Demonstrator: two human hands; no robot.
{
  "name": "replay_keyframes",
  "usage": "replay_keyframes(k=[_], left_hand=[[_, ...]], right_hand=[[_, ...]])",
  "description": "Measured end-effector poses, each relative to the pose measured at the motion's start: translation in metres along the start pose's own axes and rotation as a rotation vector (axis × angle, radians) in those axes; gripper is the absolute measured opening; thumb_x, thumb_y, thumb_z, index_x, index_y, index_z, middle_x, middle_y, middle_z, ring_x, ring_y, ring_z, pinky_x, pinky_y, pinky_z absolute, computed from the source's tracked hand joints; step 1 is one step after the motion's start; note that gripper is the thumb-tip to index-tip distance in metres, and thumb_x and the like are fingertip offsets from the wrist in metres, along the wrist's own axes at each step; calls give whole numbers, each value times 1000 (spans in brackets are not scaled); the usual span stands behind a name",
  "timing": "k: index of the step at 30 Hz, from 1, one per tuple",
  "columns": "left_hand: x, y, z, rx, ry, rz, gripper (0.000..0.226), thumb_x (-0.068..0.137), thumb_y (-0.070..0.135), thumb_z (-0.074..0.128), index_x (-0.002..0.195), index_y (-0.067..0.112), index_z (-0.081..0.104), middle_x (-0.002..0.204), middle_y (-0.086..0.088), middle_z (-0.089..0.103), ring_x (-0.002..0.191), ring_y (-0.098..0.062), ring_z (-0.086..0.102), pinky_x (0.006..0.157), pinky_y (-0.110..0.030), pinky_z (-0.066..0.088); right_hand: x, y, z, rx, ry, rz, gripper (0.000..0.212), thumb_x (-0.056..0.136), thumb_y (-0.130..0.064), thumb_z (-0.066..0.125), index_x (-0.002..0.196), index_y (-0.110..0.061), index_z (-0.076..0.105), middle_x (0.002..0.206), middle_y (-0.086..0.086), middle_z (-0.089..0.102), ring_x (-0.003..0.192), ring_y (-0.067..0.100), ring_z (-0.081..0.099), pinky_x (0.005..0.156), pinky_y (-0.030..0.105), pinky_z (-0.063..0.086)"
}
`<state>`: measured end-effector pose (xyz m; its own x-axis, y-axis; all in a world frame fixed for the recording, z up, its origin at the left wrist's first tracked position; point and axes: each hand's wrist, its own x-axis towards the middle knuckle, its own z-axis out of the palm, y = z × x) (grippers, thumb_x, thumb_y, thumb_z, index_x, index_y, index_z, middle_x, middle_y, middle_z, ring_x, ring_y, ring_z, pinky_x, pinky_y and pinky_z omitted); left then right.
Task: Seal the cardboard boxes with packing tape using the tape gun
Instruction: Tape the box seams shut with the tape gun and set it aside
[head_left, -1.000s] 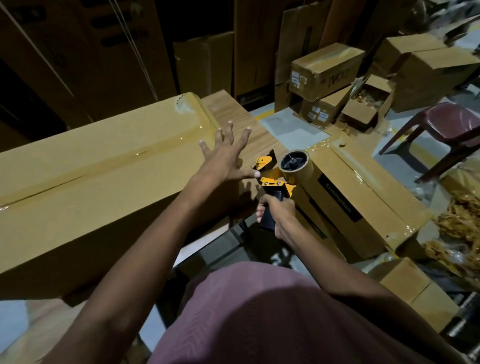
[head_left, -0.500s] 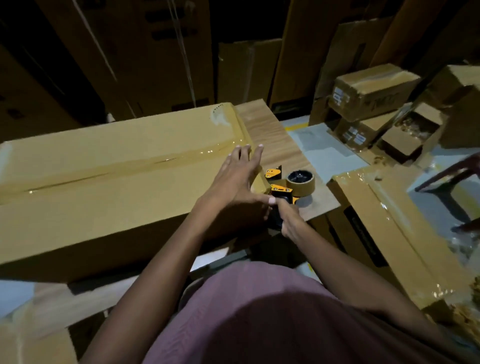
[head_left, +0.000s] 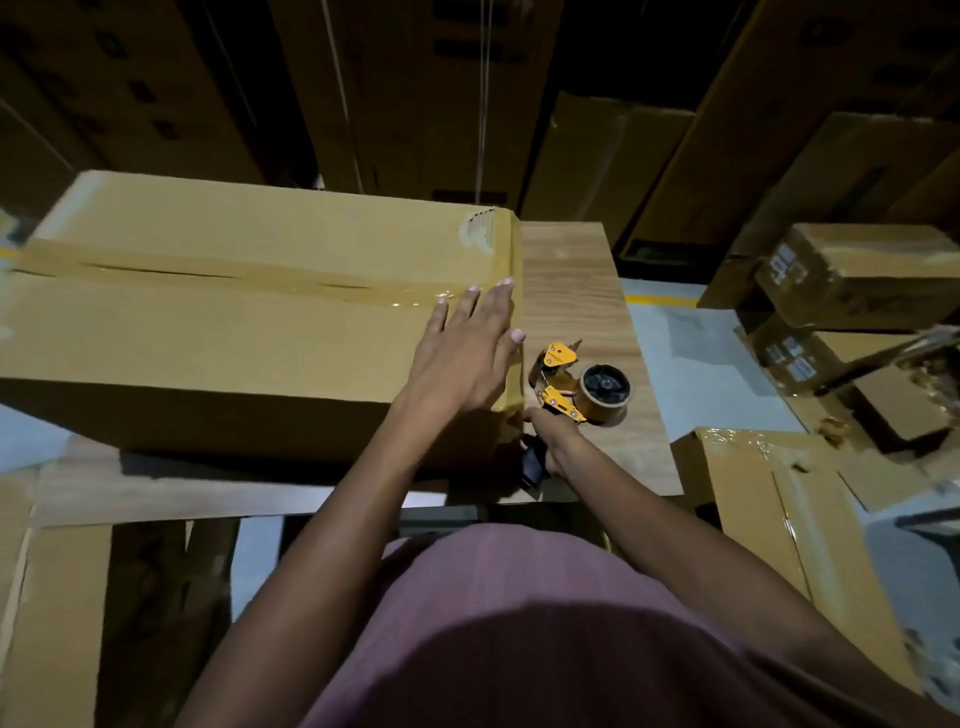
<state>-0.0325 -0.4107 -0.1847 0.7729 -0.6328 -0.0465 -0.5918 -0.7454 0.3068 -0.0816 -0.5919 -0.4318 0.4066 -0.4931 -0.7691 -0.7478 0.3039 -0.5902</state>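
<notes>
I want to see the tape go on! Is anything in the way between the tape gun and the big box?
Nothing visible blocks it. The tape gun, gripped by the right hand, sits right beside the big cardboard box. The left hand lies flat on top.

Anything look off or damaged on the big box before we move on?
Yes. At the far right corner of the large box, the surface looks scuffed, with pale ragged patches. The tape along the top seam looks wrinkled, with dark gaps. The left hand lies flat beside it; the right hand grips the tape gun.
</notes>
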Motion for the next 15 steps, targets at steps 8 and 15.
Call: replay_keyframes(k=[8,15], left_hand=[[19,-1,-7,33,7,-89,58,110,39,18,163,22,0,169,3,17,157,-26,4,123,-58,-5],[45,-19,-20,162,-13,15,56,110,35,21,162,19,9,166,0,23,156,-34,-1,117,-68,-11]], right_hand=[[-153,-109,-1,181,114,-143,88,57,-42,63,137,-12,43,132,12,51,115,31,53,89,40,46],[-243,-134,9,-24,-12,-614,54,110,-40,34,163,-32,23,169,1,25,156,22,14,126,50,17]])
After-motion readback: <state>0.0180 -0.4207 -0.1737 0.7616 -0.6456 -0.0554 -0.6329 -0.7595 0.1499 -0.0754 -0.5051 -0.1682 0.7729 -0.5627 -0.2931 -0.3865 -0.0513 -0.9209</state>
